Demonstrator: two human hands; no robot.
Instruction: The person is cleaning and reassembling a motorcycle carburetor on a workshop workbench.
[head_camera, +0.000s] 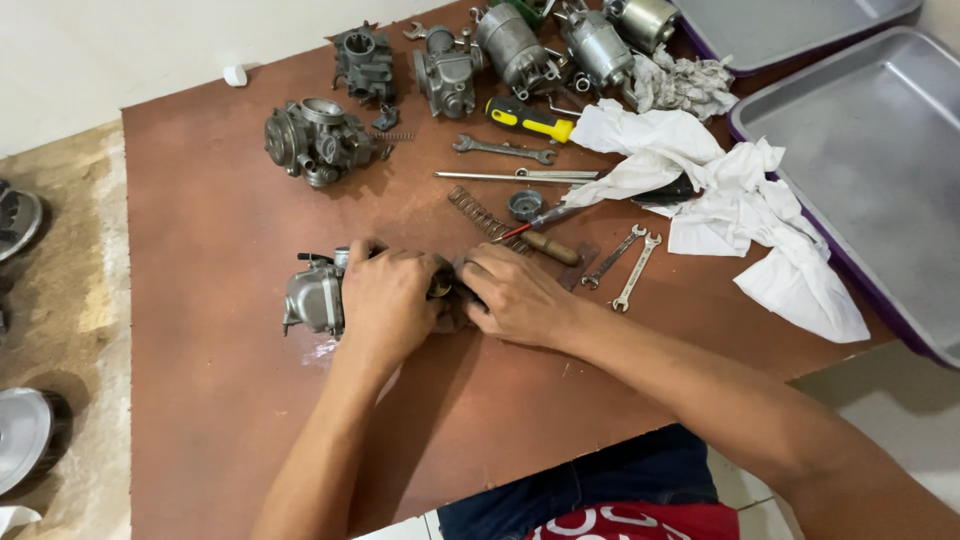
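- Hands first: my left hand (385, 300) clamps over the carburetor (315, 297) near the table's (220, 400) front edge, pinning it so it cannot slide.
- My right hand (515, 297) pinches something small at its side; I cannot tell what.
- Spring (478, 212) and wrenches (625, 265) lie just beyond, within reach.

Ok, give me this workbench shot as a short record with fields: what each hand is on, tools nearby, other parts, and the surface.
left hand: left hand clasps a grey carburetor lying on the table
right hand: right hand meets the left at the carburetor's right end; what the fingers grip is hidden
tools nearby: two small open-end wrenches, wooden-handled screwdriver, yellow-handled screwdriver, coil spring
other parts: more carburetors at the far edge
cloth: white rags at right
trays: metal trays at far right
surface: brown table
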